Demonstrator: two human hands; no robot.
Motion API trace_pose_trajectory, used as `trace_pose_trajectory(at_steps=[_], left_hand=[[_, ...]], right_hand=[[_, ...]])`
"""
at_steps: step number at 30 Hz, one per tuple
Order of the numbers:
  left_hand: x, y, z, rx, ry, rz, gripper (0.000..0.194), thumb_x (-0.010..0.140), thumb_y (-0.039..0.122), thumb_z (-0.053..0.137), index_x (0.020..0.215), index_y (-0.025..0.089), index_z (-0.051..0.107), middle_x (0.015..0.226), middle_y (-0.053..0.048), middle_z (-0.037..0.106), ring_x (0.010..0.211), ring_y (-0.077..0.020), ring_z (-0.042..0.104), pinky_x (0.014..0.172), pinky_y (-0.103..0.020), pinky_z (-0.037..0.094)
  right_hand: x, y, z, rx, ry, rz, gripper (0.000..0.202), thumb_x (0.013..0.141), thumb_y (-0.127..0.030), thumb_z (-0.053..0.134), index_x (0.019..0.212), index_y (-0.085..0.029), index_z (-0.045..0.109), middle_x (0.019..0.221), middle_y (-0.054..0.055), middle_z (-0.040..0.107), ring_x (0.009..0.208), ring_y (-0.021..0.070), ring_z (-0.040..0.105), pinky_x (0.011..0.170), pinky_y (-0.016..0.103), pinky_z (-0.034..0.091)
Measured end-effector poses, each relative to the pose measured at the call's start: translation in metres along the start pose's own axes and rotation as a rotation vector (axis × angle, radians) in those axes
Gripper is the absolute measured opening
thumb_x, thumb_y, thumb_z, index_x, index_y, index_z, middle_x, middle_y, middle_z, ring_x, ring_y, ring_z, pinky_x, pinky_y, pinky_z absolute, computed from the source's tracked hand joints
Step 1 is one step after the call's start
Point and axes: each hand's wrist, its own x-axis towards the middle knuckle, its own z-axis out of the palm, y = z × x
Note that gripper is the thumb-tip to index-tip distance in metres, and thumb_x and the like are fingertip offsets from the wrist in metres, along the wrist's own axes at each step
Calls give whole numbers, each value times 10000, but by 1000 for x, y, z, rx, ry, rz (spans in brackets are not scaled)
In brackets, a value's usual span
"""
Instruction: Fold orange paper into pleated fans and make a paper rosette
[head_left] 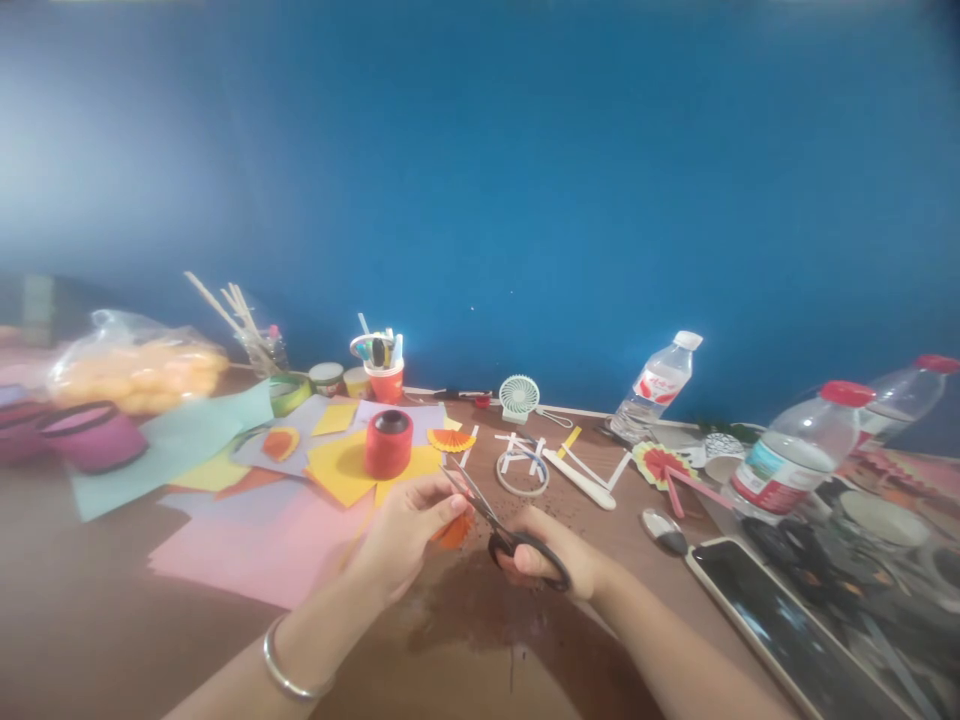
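Note:
My left hand point(412, 525), with a silver bangle on its wrist, is closed in a pinch on a small orange paper piece point(452, 532). Black-handled scissors point(504, 530) are gripped in my right hand point(551, 555), fingers through the loops. Their blades are parted and point up and left, close to the fingertips of my left hand. Just behind the hands lies a yellow and orange folded paper fan point(452, 440). A red roll point(388, 445) stands on yellow paper point(341, 470) to the left.
Pink paper point(247, 545) spreads at the left. Behind are a red cup point(385, 382) of tools and a small fan point(519, 398). A white-handled knife point(581, 480) lies right of centre. Bottles point(795, 455) and a phone point(787, 620) are at the right.

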Motion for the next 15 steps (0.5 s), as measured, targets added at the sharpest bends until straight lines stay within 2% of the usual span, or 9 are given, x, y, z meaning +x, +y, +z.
trace_pose_trajectory(at_steps=[8,15], left_hand=[[1,0,-2,53,8,23,81,679,226,652,697,147,652,733,-16,617,672,-123,538,664,-235,418],[3,-2,-6,82,16,24,96,678,238,656,674,144,644,706,-14,621,679,-120,540,665,-232,417]], right_hand=[[0,-3,0,-71,66,20,566,733,-688,339,532,-161,383,475,-35,370,438,67,309,419,208,223],[1,-6,0,-89,74,32,558,729,-689,342,521,-171,351,471,-45,336,438,66,281,418,213,201]])
